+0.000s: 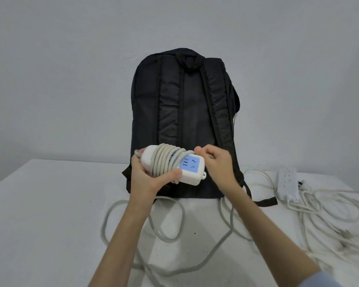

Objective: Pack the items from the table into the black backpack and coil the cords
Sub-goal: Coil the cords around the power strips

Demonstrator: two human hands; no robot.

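I have the power strip [172, 165] lifted above the tabletop [50, 214], in front of the black backpack [183, 121], which stands upright at the far edge against the wall with its straps facing me. My left hand [147, 179] grips the strip from below, thumb pressed on its near edge over the turns, fingers wrapped behind it. My right hand [216, 162] is at the strip's right end, fingers curled and pinching the cord [164, 160] where it comes off the last turn. Several turns already lie side by side around the body, covering most of the blue socket face.

The rest of that cord trails loose [174, 216] in wide loops on the tabletop toward the near edge, so I judge the winding to be well under way but far from finished. The cord looks thick and springy; it will probably want to unwind if I slacken, so my left thumb should pin the turns while the right hand feeds with steady tension. The strip's hard plastic shell looks light and smooth, best gripped across its width, not by the cord.

A second power strip [287, 183] lies near the right edge with its own cord [330, 208] in a loose tangle, uncoiled. I cannot tell whether the backpack's zip is open, since only its back shows.
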